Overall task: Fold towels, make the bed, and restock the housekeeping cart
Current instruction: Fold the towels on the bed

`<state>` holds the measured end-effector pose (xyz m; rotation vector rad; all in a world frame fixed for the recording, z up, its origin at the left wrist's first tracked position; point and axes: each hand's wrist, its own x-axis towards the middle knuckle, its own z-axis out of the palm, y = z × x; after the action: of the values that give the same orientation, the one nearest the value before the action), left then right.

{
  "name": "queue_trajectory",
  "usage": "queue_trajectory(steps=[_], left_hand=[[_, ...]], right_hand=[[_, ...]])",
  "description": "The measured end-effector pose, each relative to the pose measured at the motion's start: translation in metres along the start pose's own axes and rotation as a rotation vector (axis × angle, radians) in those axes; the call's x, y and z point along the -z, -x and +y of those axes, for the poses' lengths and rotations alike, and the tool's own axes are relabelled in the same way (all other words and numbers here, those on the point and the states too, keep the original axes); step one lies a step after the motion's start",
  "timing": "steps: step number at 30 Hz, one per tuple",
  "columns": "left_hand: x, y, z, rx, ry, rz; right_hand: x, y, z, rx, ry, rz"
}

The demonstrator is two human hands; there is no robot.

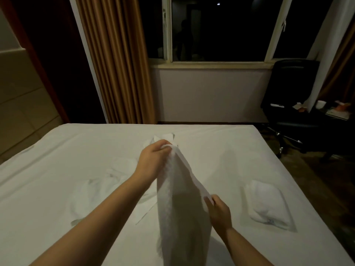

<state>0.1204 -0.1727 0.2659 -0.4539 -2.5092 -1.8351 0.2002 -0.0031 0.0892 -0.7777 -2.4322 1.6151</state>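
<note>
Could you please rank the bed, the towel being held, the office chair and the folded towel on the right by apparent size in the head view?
1. bed
2. held towel and office chair: look alike; the towel is nearer the camera, so unranked
3. folded towel

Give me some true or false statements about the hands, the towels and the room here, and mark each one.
1. The left hand and the right hand both grip one white towel. True.
2. A folded towel lies on the bed to the person's right. True.
3. The curtain beside the window is blue. False: the curtain is tan.
4. The office chair is white. False: the office chair is black.
</note>
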Motion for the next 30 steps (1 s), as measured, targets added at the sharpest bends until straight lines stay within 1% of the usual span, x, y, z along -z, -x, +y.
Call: queue_trajectory(steps=[2, 3, 5, 6, 7, 9, 11, 12, 14, 17, 20, 22, 24, 26, 28, 29, 30], left_hand=[[0.015, -0.006, -0.009, 0.053, 0.049, 0.117], [0.021, -0.010, -0.014, 0.067, 0.021, 0.172], [0.029, -0.017, -0.027, 0.064, -0.125, 0.245], [0.030, -0.018, -0.033, 0.044, -0.220, 0.251], [0.029, -0.019, -0.039, 0.004, -0.307, 0.231], [0.017, -0.013, -0.046, -0.126, -0.384, 0.131], [-0.002, -0.002, -0.046, -0.234, -0.313, 0.043], [-0.010, 0.002, -0.042, -0.241, -0.234, 0.041], [-0.019, 0.004, -0.034, -0.219, -0.074, 0.094], [-0.026, 0.000, -0.028, -0.232, 0.027, 0.103], [-0.040, 0.001, -0.027, -0.239, -0.003, 0.072], [-0.046, -0.002, -0.024, -0.185, -0.018, 0.142], [-0.039, -0.013, -0.021, -0.110, 0.019, 0.275], [-0.020, -0.028, -0.016, -0.051, 0.059, 0.400], [0.002, -0.040, -0.010, -0.024, 0.133, 0.464], [0.011, -0.043, -0.007, -0.022, 0.173, 0.478], [0.017, -0.045, -0.005, -0.026, 0.188, 0.484]], right_hand=[[0.000, -0.001, 0.014, -0.058, 0.063, 0.018], [0.000, -0.003, 0.012, -0.041, 0.059, 0.072], [0.001, -0.003, -0.017, 0.036, -0.012, 0.175], [0.000, -0.003, -0.039, 0.095, -0.026, 0.193], [0.000, -0.003, -0.064, 0.174, -0.011, 0.174], [-0.003, 0.001, -0.115, 0.366, 0.129, 0.062], [-0.005, 0.008, -0.156, 0.489, 0.271, -0.014], [-0.005, 0.011, -0.169, 0.518, 0.274, -0.017], [-0.001, 0.017, -0.185, 0.529, 0.205, -0.007], [0.010, 0.018, -0.187, 0.472, 0.041, -0.020], [0.020, 0.018, -0.175, 0.433, -0.050, 0.023], [0.026, 0.018, -0.160, 0.420, -0.086, 0.003], [0.031, 0.016, -0.132, 0.371, -0.099, -0.114], [0.034, 0.013, -0.093, 0.255, -0.009, -0.283], [0.032, 0.014, -0.049, 0.067, 0.121, -0.436], [0.028, 0.015, -0.032, -0.010, 0.116, -0.472], [0.023, 0.016, -0.022, -0.042, 0.075, -0.473]])
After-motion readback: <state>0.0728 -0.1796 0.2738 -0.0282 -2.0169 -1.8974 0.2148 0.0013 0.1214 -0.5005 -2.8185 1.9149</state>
